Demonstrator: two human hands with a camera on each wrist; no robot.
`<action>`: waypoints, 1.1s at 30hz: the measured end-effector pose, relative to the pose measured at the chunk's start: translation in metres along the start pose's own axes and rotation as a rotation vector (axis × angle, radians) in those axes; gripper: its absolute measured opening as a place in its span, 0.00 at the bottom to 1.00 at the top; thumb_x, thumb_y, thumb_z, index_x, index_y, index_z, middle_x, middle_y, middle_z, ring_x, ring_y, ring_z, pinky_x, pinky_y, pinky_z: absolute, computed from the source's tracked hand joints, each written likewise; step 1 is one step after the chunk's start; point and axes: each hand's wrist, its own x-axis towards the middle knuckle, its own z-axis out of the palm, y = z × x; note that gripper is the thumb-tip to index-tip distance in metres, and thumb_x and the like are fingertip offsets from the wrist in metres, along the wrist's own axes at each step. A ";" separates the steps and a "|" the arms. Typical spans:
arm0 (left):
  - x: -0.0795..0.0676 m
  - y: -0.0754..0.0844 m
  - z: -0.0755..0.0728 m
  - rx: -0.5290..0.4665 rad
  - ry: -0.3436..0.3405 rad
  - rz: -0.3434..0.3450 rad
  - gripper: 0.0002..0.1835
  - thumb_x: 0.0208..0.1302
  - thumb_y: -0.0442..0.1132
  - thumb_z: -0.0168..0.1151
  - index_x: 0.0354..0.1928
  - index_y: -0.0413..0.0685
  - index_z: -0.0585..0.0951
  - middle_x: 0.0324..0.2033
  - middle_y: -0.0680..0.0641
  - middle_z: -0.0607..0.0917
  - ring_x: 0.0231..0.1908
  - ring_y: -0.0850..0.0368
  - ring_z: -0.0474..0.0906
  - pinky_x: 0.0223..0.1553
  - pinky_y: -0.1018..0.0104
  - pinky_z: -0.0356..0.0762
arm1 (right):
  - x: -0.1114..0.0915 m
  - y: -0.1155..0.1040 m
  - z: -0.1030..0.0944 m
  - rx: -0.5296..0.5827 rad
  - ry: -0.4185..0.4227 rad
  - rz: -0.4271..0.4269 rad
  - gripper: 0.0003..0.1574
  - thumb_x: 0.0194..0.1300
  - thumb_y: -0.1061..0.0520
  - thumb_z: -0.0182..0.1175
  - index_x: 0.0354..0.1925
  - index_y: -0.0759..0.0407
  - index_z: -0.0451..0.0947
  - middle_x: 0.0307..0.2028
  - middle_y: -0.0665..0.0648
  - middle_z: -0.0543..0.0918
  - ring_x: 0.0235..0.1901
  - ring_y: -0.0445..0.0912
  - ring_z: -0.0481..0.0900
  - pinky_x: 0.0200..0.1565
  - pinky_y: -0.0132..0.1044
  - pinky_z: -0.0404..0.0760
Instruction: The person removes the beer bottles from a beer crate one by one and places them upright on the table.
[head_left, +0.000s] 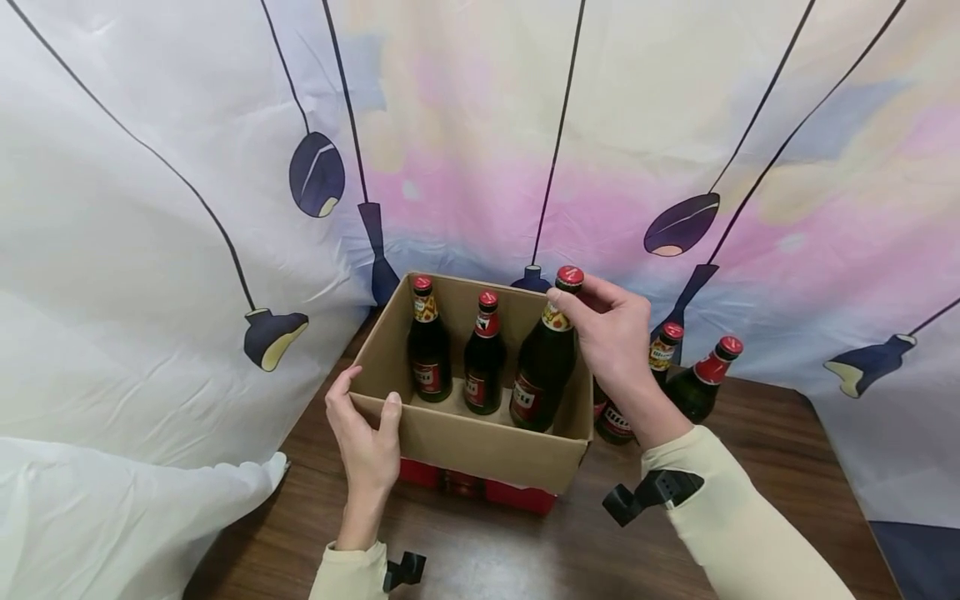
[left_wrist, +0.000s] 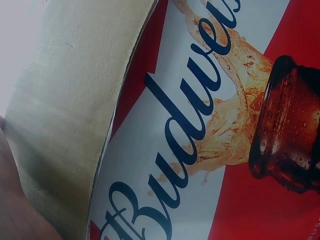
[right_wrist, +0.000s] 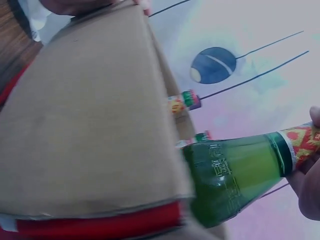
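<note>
Head view: I see the right hand [head_left: 618, 333], thumb and fingers clamped on the neck of a bottle [head_left: 543, 367], its lower body inside the cardboard box [head_left: 480, 442] beside two smaller bottles [head_left: 485, 362]; the left hand [head_left: 369, 442] grips the box's near-left rim. Left wrist: tan flap [left_wrist: 70, 100] over printed panel [left_wrist: 280, 210]; finger state I cannot tell here. Right wrist: neck pinched, bottle slanting past the flap's edge.

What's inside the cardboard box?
Three capped bottles; the right hand grips the rightmost one near its top. The front flap hides the nearest floor and anything low there.
</note>
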 end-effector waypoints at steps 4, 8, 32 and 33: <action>0.000 0.000 0.001 0.003 0.002 0.008 0.34 0.62 0.39 0.61 0.70 0.35 0.68 0.68 0.33 0.70 0.69 0.40 0.62 0.69 0.48 0.54 | 0.004 -0.011 -0.008 -0.010 -0.010 -0.019 0.22 0.64 0.49 0.75 0.54 0.56 0.90 0.38 0.49 0.90 0.40 0.44 0.83 0.42 0.31 0.83; 0.000 0.000 0.002 -0.003 -0.005 0.003 0.34 0.62 0.40 0.61 0.70 0.35 0.68 0.68 0.34 0.70 0.69 0.40 0.62 0.69 0.47 0.55 | 0.008 -0.022 -0.017 -0.021 -0.009 -0.026 0.24 0.65 0.47 0.75 0.55 0.56 0.90 0.38 0.45 0.89 0.43 0.44 0.84 0.44 0.32 0.83; 0.001 -0.001 0.000 0.008 -0.010 -0.007 0.35 0.63 0.42 0.61 0.71 0.35 0.67 0.68 0.33 0.69 0.69 0.41 0.62 0.69 0.46 0.54 | 0.036 -0.109 -0.063 0.501 -0.040 -0.190 0.13 0.59 0.67 0.76 0.44 0.67 0.91 0.40 0.61 0.90 0.33 0.48 0.90 0.35 0.33 0.87; 0.001 -0.001 -0.001 0.008 -0.012 -0.004 0.35 0.63 0.42 0.61 0.71 0.35 0.67 0.68 0.33 0.69 0.69 0.41 0.62 0.70 0.46 0.54 | 0.037 -0.113 -0.066 0.526 -0.035 -0.192 0.14 0.58 0.68 0.76 0.44 0.69 0.90 0.42 0.62 0.89 0.34 0.50 0.90 0.36 0.34 0.88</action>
